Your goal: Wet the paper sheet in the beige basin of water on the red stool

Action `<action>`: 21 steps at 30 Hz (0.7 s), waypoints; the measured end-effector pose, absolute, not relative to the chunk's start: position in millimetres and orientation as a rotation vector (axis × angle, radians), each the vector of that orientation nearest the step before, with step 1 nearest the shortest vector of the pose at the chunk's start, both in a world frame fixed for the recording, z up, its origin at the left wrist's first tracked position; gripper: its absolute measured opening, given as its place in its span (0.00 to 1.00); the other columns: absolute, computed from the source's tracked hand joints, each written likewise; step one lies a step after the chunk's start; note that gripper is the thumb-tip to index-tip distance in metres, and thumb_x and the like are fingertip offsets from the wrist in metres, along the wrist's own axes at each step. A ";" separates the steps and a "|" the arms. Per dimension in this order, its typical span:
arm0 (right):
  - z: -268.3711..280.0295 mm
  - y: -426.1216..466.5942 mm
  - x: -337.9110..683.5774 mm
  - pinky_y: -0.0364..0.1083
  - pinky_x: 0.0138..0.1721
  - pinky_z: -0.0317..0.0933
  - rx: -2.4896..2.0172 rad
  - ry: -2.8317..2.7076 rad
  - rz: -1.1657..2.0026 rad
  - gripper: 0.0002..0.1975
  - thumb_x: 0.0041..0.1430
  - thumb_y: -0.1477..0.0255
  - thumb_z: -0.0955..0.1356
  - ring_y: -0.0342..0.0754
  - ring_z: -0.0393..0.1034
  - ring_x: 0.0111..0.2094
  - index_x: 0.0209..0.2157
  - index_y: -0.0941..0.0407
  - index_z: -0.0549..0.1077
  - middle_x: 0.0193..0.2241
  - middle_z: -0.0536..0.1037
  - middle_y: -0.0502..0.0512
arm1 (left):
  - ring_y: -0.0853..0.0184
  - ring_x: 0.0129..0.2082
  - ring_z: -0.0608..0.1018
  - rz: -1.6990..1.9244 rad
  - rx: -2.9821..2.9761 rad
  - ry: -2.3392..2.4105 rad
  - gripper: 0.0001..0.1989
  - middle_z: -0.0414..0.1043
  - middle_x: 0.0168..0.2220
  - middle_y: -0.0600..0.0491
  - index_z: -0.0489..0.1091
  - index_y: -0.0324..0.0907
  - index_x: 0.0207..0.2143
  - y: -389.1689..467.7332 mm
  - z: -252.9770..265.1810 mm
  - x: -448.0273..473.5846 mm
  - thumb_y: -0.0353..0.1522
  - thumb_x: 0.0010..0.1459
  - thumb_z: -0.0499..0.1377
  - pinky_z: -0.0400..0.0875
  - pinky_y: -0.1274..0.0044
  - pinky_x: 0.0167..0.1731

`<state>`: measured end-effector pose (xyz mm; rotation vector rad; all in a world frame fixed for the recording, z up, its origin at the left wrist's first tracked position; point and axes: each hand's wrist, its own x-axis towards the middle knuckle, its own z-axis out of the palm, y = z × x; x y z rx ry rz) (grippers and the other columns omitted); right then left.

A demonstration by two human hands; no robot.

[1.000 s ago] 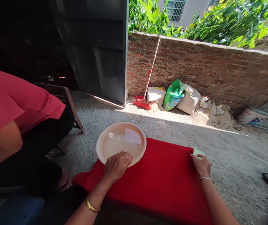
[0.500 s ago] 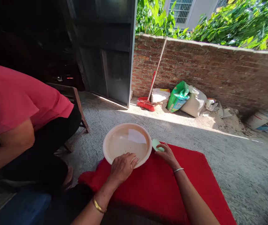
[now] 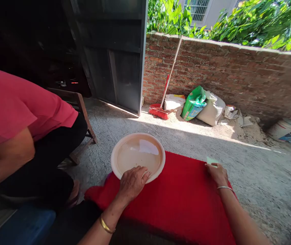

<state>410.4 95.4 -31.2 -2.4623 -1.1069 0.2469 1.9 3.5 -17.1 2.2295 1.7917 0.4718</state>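
A wide, pale pink basin holds clear water with a few dark specks in it. It stands at the far left corner of a red-covered surface. My left hand is closed over the basin's near rim, a gold bangle on its wrist. Above the far right corner of the red cover, my right hand grips a small pale green dish. Most of the dish is hidden behind the fingers. A silver bangle circles that wrist.
On the left a person in a red shirt bends forward beside a wooden chair. A dark door stands behind. Along the brick wall are a red broom, a green sack and a white sack.
My right hand has carried the pale green dish rightward, from beside the basin to the far right corner of the red cover. My left hand stays on the rim.
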 end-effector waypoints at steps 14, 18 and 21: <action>-77.7 88.3 254.0 0.49 0.39 0.63 -1.967 -1.579 0.553 0.22 0.52 0.59 0.70 0.55 0.70 0.41 0.46 0.54 0.78 0.41 0.70 0.57 | 0.62 0.45 0.80 0.443 2.226 1.805 0.15 0.79 0.41 0.51 0.76 0.46 0.43 2.4 -10.8 3.5 0.39 0.71 0.50 0.68 0.74 0.42; -85.2 68.5 254.8 0.50 0.38 0.63 -1.926 -1.591 0.599 0.22 0.49 0.61 0.69 0.54 0.70 0.38 0.44 0.55 0.79 0.39 0.69 0.57 | 0.62 0.46 0.80 0.472 2.234 1.796 0.15 0.79 0.42 0.52 0.75 0.46 0.44 2.8 -13.5 3.1 0.39 0.71 0.50 0.68 0.74 0.43; -88.9 45.7 253.7 0.46 0.38 0.65 -1.782 -1.703 0.713 0.16 0.41 0.63 0.72 0.50 0.71 0.36 0.36 0.49 0.81 0.36 0.72 0.51 | 0.62 0.46 0.80 0.472 2.239 1.789 0.15 0.79 0.41 0.52 0.76 0.46 0.43 3.3 -14.5 2.5 0.39 0.71 0.50 0.68 0.74 0.44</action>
